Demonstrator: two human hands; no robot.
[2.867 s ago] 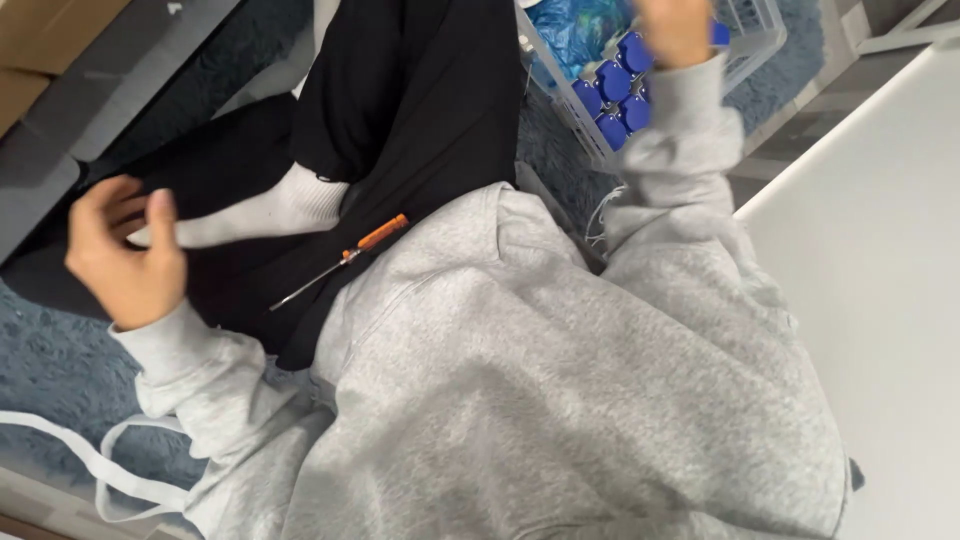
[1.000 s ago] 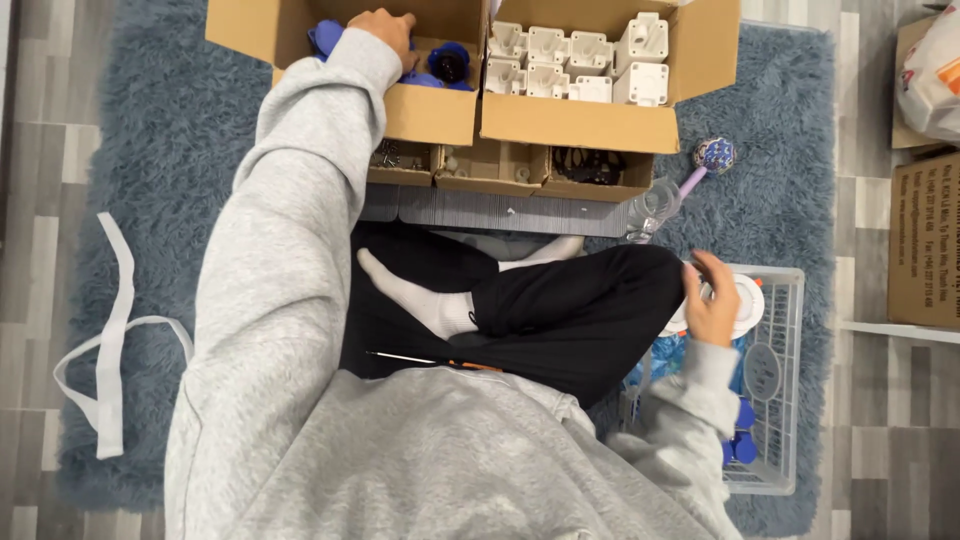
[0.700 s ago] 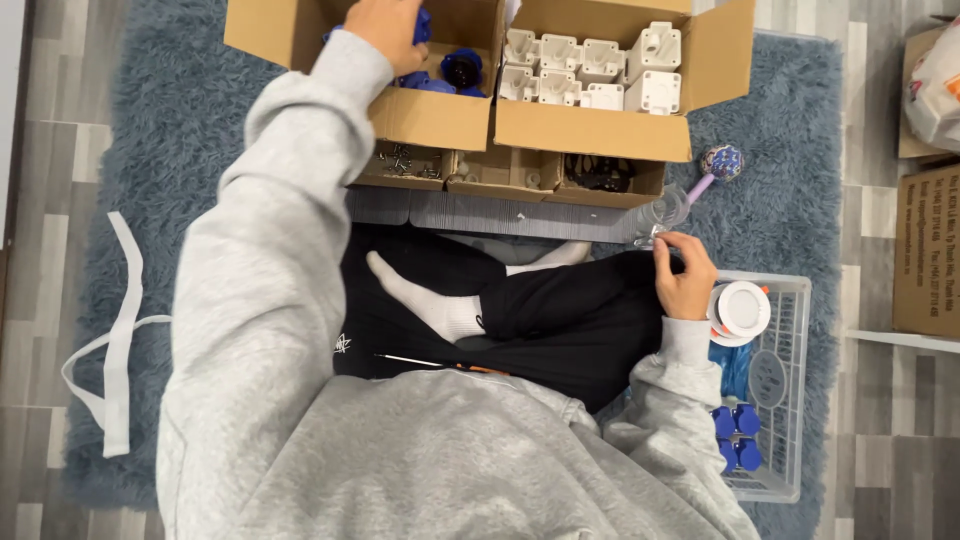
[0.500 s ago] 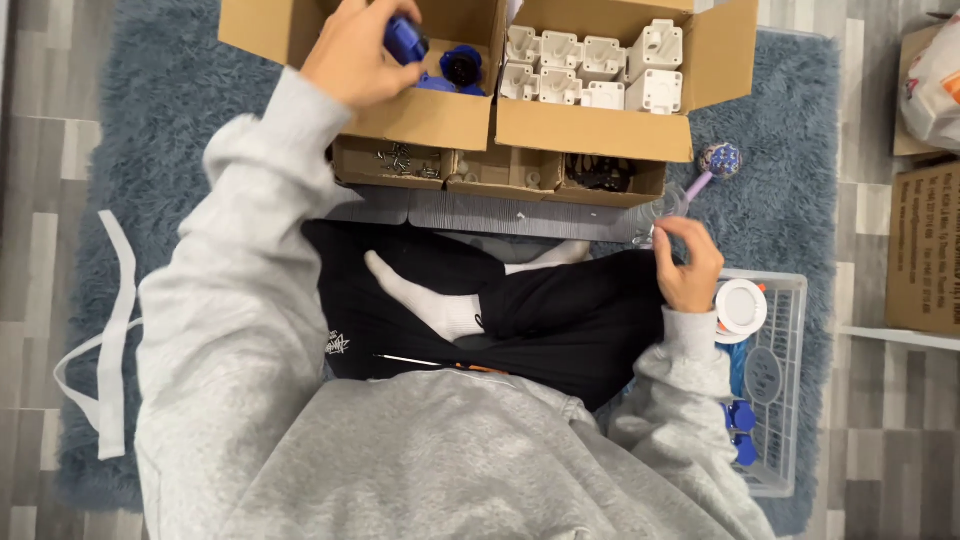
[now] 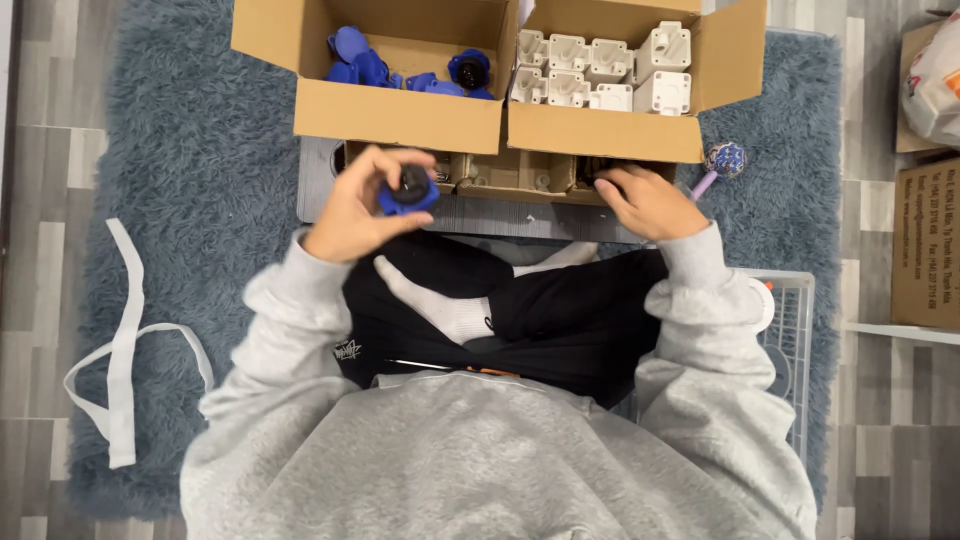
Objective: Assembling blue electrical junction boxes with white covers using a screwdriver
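Sorting parts, cross-legged on a blue rug.

The left hand grips a blue plug face-up over the lap, as if for inspection; the right hand reaches into a small box, its grip hidden.

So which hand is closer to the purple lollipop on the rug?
The right hand. It reaches into the small box just left of the lollipop, close beside its stick. The left hand is well off to the left, holding a blue part.
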